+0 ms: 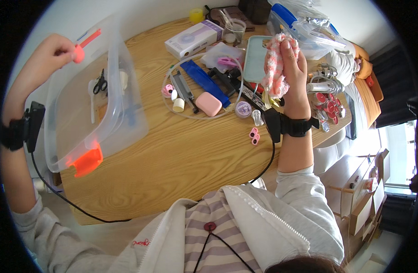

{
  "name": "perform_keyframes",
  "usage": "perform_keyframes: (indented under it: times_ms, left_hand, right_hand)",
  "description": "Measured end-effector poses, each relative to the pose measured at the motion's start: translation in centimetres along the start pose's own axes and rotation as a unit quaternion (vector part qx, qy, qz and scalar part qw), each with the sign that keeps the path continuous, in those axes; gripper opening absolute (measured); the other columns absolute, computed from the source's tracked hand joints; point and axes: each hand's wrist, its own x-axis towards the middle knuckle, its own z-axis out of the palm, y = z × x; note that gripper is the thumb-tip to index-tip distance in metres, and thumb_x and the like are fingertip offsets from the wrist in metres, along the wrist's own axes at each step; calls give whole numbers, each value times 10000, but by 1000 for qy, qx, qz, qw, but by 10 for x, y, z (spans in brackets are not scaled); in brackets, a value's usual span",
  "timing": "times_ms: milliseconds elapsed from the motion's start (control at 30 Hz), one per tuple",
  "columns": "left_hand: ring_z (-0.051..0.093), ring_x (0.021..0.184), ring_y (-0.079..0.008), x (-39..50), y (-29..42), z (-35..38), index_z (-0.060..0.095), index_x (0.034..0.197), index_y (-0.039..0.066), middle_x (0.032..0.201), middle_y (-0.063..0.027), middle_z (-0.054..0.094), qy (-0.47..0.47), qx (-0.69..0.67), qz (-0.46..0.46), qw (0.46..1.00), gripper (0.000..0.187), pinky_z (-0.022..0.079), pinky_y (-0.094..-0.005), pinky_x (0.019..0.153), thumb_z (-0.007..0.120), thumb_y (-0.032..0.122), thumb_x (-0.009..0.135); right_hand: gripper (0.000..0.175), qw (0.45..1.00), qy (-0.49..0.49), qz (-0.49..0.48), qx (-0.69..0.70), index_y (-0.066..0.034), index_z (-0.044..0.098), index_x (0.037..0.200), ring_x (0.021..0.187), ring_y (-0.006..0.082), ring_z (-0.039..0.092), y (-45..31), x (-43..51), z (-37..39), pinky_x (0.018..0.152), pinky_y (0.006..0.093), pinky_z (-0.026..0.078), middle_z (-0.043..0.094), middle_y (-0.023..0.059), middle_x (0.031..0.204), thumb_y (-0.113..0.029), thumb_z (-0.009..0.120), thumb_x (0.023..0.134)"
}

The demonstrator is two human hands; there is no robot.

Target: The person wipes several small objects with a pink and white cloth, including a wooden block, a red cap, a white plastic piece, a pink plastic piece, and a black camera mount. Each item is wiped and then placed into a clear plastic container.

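Note:
At the clear plastic storage box (117,102), my left hand (53,51) is raised over the far left rim. Its thumb and fingers pinch a rounded coral-red piece (79,54). A red strip (91,37) runs on from it along the rim; whether the two are joined I cannot tell. My right hand (292,65) grips a bunched, fluffy pink-and-white cloth (276,73) above the table's right part. Behind the cloth lies a pale green tray-like object (254,59), partly covered. Inside the box are black-handled scissors (100,82) and a white plastic spoon (92,102).
A loop of clear tubing (164,97) surrounds a pink case (209,104) and a blue packet (205,82). A fan box (194,39) stands behind. Red tealight candles (329,106) cluster at right. Cables (64,198) hang from both wrist straps. An orange latch (88,162) juts from the box.

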Motion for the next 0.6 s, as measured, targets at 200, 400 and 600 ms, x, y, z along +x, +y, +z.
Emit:
perform_keyframes:
  times_ms: [200, 400, 600]
  left_hand:
    - [542, 566, -159, 44, 11, 39, 604, 665, -33, 607, -122, 576, -143, 60, 11, 988, 57, 435, -295, 562, 608, 23, 673]
    - [552, 535, -179, 50, 4, 78, 630, 765, -28, 591, -131, 585, -203, 11, 14, 979, 105, 427, -305, 491, 590, -1, 672]
    - [578, 678, -161, 61, 1, 105, 550, 1028, -8, 794, -105, 618, -231, -6, 33, 972, 400, 489, -313, 607, 668, 27, 647]
  right_hand:
    - [224, 998, 44, -29, 38, -38, 586, 935, 669, 25, 513, -1, 7, -19, 572, 173, 401, 579, -30, 782, -251, 525, 909]
    - [290, 995, 78, -1, 54, -2, 532, 922, 511, 120, 515, 0, 10, -32, 442, 247, 416, 552, 51, 675, -287, 475, 921]
    - [319, 996, 86, -7, 15, 7, 546, 915, 506, 123, 534, 2, 12, -35, 438, 235, 428, 566, 59, 665, -301, 466, 924]
